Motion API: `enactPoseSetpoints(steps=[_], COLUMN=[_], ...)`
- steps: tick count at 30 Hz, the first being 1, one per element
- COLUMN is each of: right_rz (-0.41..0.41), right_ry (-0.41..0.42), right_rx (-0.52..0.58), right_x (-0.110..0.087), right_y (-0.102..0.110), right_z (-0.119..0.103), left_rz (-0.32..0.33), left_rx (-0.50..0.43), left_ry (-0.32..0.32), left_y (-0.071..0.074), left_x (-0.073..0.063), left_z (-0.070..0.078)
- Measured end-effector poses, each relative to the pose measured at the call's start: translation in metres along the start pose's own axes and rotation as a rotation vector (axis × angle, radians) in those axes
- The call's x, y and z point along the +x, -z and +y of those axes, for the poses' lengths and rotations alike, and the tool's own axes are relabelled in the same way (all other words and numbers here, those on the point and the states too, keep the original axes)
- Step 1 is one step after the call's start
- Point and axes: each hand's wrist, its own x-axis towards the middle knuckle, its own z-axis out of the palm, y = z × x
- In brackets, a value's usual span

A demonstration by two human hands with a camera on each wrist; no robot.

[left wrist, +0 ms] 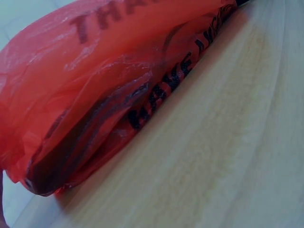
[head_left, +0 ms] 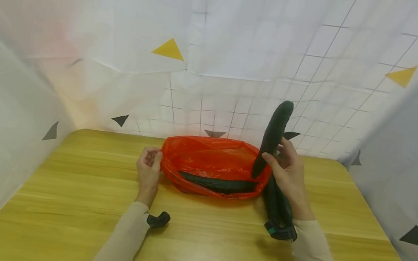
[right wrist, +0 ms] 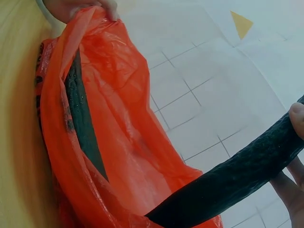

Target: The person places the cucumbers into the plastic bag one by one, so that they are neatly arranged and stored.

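Observation:
A red plastic bag (head_left: pixel 210 152) lies on the table with its mouth spread wide. My left hand (head_left: pixel 149 171) pinches the bag's left rim between thumb and fingers. Inside the bag rests one dark green cucumber (head_left: pixel 222 185), lying lengthwise; it also shows through the bag wall in the left wrist view. In my right hand (head_left: pixel 290 173) is another cucumber (head_left: pixel 277 125), gripped around its middle and tilted upright. Its lower end dips over the bag's right rim, as the right wrist view (right wrist: pixel 213 192) shows too. More cucumbers (head_left: pixel 279 201) lie on the table under my right wrist.
The wooden table (head_left: pixel 201 240) runs back to a white sheeted wall (head_left: pixel 233 43) with grid lines and yellow and black triangles. White sheets also hang at both sides. Black wrist cameras (head_left: pixel 159 219) sit on both wrists.

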Motion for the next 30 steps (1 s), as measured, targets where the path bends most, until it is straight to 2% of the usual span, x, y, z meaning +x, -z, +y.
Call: enactPoseSetpoints(steps=[4, 9, 16, 25, 30], right_rz=[-0.026, -0.050, -0.074, -0.130, -0.160], right_ry=[-0.012, -0.001, 0.048, 0.102, 0.135], right_rx=[-0.031, -0.056, -0.065, -0.180, -0.224], right_x=[-0.001, -0.001, -0.001, -0.004, -0.006], right_y=[-0.001, -0.003, -0.006, -0.016, -0.023], right_z=[0.002, 0.004, 0.006, -0.001, 0.003], left_rz=[0.005, -0.002, -0.014, -0.016, -0.016], left_rx=[0.012, 0.002, -0.006, 0.005, 0.010], left_ry=[-0.004, 0.007, -0.006, -0.011, -0.010], left_y=[0.000, 0.001, -0.004, -0.004, -0.004], left_x=[0.000, -0.001, -0.007, -0.007, -0.008], left_z=[-0.003, 0.001, 0.024, 0.026, 0.026])
